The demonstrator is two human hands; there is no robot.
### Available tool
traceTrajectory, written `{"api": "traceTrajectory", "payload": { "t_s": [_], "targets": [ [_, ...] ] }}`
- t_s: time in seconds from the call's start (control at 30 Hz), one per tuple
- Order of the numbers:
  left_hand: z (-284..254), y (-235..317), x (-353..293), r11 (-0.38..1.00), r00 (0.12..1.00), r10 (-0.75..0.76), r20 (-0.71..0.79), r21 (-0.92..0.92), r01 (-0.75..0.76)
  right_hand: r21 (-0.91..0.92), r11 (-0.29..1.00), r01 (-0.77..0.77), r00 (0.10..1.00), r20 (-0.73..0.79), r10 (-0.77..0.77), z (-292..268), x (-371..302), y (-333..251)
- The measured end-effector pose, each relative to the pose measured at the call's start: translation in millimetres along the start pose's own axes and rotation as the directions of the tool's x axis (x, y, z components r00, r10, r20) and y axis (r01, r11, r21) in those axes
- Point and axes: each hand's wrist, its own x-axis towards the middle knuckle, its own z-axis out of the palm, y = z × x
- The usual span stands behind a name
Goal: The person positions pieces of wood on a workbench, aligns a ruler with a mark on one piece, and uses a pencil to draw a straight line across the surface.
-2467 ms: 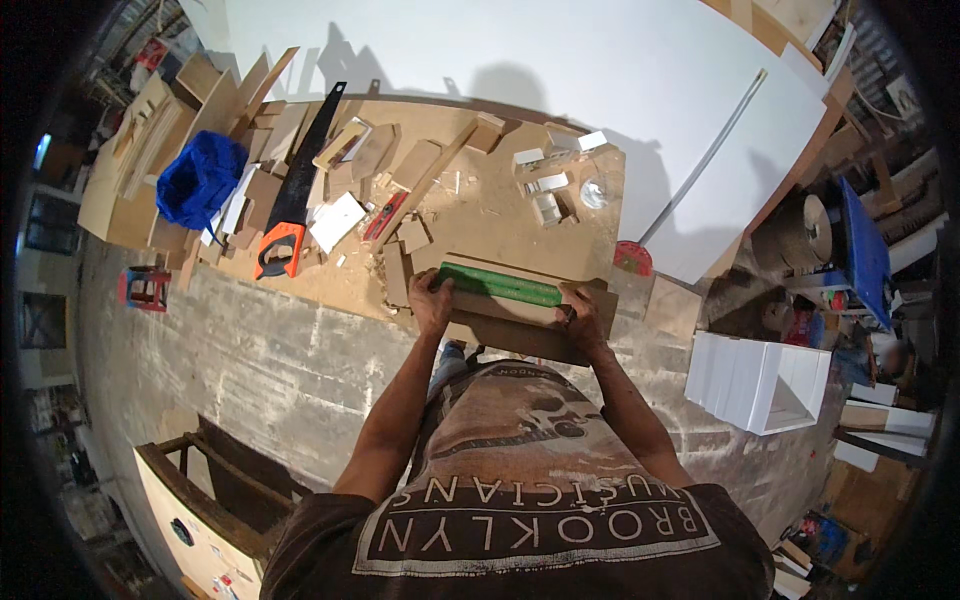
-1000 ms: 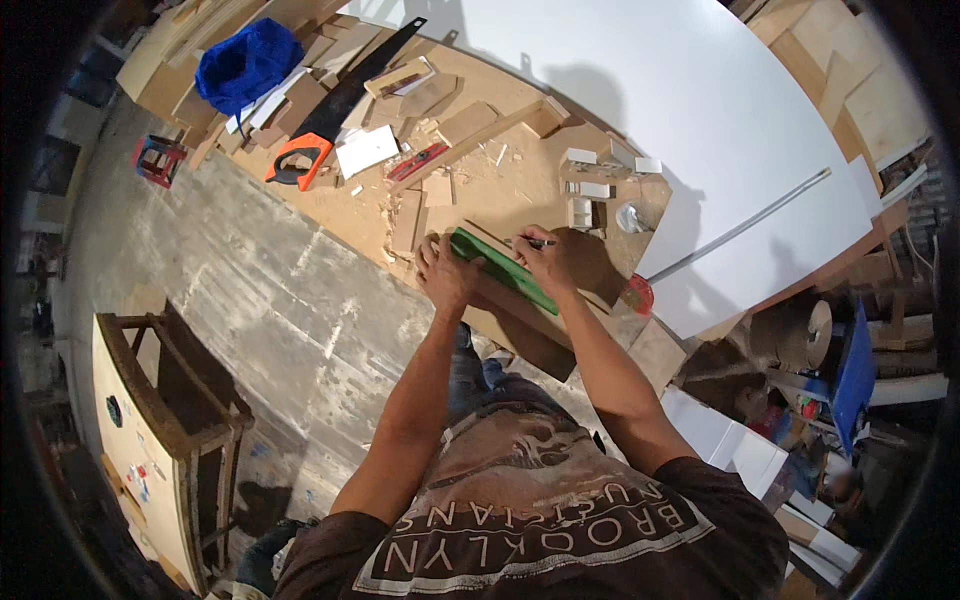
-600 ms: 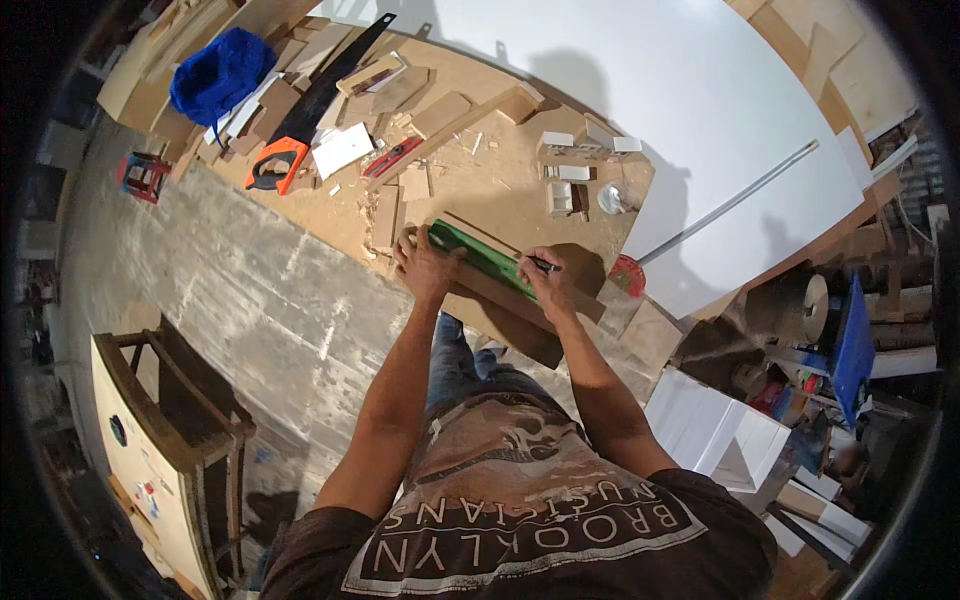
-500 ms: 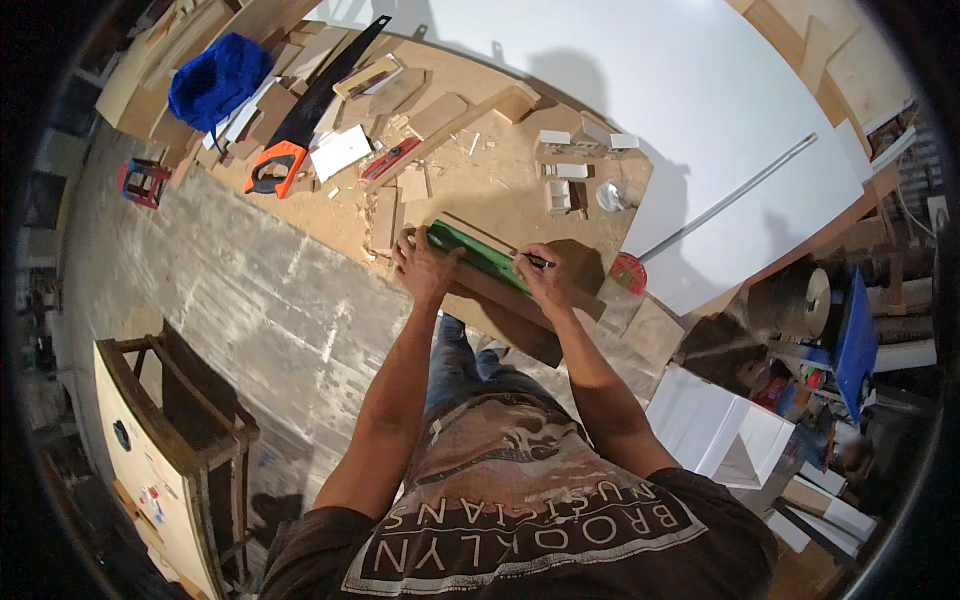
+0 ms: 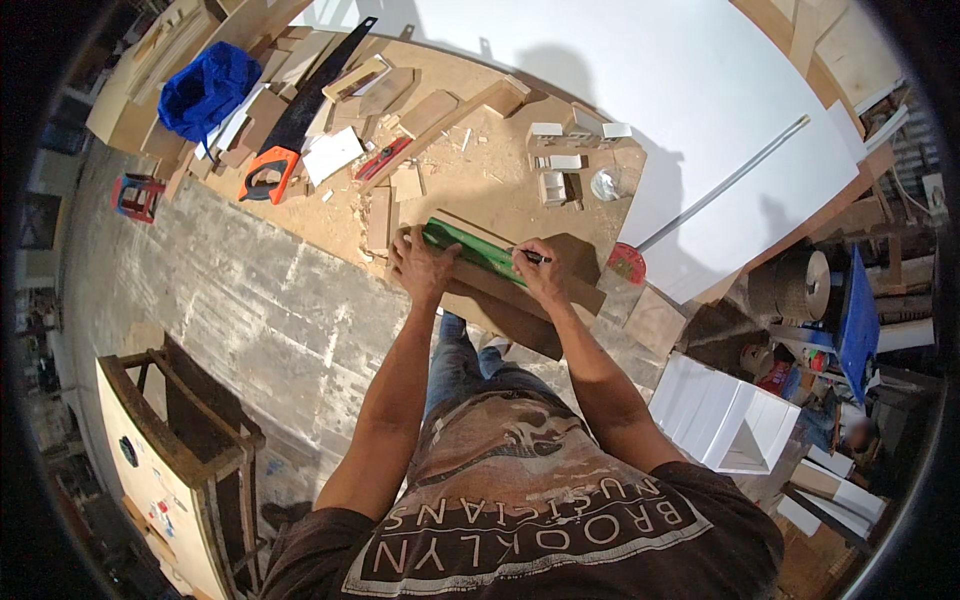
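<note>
Our left hand (image 5: 425, 268) presses flat on the green ruler (image 5: 472, 250), which lies on the board (image 5: 520, 295) at 12 o'clock on the surface (image 5: 480, 175). Our right hand (image 5: 540, 278) is pinched shut on a pen (image 5: 530, 256). If the ruler slips, our line may go crooked.

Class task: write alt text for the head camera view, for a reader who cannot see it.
Seen from above, a person's left hand presses a green straightedge onto a brown board while the right hand holds a pen against it. Wood offcuts and a handsaw with an orange handle lie on the workbench beyond.
</note>
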Motion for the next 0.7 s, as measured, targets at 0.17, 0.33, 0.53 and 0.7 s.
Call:
{"api": "traceTrajectory", "payload": {
  "t_s": [0.17, 0.33, 0.53, 0.7],
  "targets": [
    [-2.2, 3.1, 0.5, 1.0, 1.0, 0.006, 0.006, -0.007, -0.006, -0.047, 0.996, 0.072, 0.997, 0.0, -0.072, -2.2, 2.6, 11.6],
    [0.4, 0.4, 1.8, 1.0, 1.0, -0.014, -0.011, 0.01, 0.014, 0.017, 0.997, 0.069, 0.998, 0.003, -0.069, 3.6, -0.2, 10.4],
    [0.0, 1.8, 2.1, 1.0, 1.0, -0.006, -0.019, 0.006, 0.006, -0.013, 0.997, 0.082, 0.997, 0.001, -0.082, 2.2, 3.7, 20.0],
    [-2.6, 4.0, 1.1, 1.0, 1.0, 0.0, -0.022, -0.008, 0.0, 0.151, 0.985, 0.084, 0.996, -0.022, -0.082, 1.0, 4.1, 20.3]
  ]
}}
